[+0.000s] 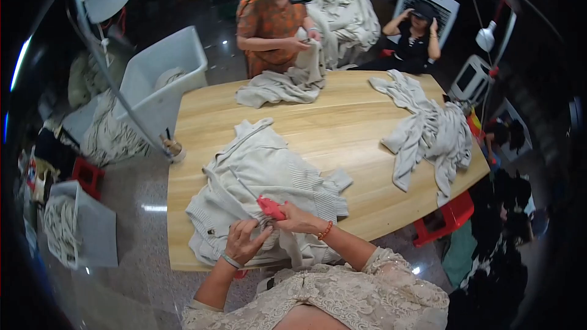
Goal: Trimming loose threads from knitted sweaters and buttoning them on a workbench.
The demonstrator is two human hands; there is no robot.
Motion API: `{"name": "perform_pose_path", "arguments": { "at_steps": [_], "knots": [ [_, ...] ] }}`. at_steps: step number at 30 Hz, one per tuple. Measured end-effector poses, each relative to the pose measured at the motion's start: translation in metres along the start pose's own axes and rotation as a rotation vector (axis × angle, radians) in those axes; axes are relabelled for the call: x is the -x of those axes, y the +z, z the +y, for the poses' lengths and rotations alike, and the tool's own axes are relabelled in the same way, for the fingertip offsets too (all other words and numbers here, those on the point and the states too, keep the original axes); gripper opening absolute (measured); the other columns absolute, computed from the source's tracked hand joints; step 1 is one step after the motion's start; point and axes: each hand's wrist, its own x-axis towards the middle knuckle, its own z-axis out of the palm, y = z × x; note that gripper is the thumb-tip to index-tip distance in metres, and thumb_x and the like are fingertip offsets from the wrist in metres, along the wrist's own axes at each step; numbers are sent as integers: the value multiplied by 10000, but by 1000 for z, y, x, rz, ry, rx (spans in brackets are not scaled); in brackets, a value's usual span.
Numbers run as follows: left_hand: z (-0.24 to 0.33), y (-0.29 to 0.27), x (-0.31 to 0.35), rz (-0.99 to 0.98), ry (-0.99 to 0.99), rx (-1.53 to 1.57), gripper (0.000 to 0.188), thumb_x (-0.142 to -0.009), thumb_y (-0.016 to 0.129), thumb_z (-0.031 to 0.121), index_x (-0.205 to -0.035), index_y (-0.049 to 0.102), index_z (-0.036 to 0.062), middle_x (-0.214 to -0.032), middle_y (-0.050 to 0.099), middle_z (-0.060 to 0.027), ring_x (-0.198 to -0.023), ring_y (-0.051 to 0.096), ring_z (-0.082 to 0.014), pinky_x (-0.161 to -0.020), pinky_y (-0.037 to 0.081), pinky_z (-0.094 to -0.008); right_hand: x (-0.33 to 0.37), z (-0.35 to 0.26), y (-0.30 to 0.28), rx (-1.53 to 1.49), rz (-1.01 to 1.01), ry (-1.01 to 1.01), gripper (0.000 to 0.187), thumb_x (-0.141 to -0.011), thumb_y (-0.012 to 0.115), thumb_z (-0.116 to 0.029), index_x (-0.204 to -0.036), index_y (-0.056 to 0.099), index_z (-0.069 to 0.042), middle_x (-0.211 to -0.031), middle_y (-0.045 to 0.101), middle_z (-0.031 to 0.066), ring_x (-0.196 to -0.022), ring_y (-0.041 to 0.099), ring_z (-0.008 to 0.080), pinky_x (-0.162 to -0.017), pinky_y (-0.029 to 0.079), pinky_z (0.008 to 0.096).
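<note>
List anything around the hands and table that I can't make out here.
Head view throughout:
1. Grip end of the red tool: covered by the right hand.
2. Whether the left hand pinches the cream garment or just touches it: too small among bunched folds.
3. Standing person's head: cut off by the top edge.
4. Separate pieces in the dark heap: lost in shadow.

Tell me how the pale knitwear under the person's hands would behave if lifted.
The pale knitwear would likely sag floppily, since it lies in soft folds on the wooden table. Its ribbed band may stretch a little, judging by the knit. It seems unlikely to roll, lying spread and rumpled.
</note>
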Motion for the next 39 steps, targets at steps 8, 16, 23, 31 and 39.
{"name": "perform_pose_path", "arguments": {
  "at_steps": [8, 16, 23, 31, 39],
  "knots": [
    [24, 2, -39, -37, -95, 459, 321, -673, 604, -12, -986, 607, 58, -946, 632, -110, -909, 617, -308, -881, 459, -451, 27, 16, 8, 20, 267, 8, 311, -795, 684, -284, -872, 609, 8, -691, 592, 95, -653, 477, 106, -612, 435, 313],
    [28, 5, -62, 34, -623, 464, 163, -797, 620, 27, -960, 616, 14, -676, 581, -45, -566, 514, -87, -541, 423, -234, 69, -16, 20, 86, 416, -198, 476, -745, 754, -341, -1077, 594, -40, -901, 643, 149, -793, 620, 304, -730, 476, 358],
    [21, 3, -83, -66, -536, 442, 208, -757, 724, 117, -931, 640, 39, -724, 647, -130, -650, 664, -248, -587, 499, -311, 56, -15, 18, 18, 675, -121, 296, -726, 730, -229, -976, 658, -86, -853, 662, 145, -795, 656, 309, -685, 500, 366],
    [21, 1, -87, -153, -388, 396, 143, -798, 677, 93, -920, 631, 33, -755, 631, -129, -643, 636, -243, -581, 487, -312, 59, -11, 6, -204, 422, -121, 242, -788, 682, -138, -999, 641, -26, -843, 654, 51, -760, 602, 109, -685, 486, 276],
    [35, 5, -81, 6, -635, 437, 54, -827, 625, 44, -880, 619, 32, -630, 546, -96, -511, 542, -181, -489, 419, -310, 60, -19, 10, -84, 454, -157, 360, -720, 755, -233, -1007, 636, -51, -871, 663, 124, -798, 658, 241, -706, 498, 343]
  ]
}}
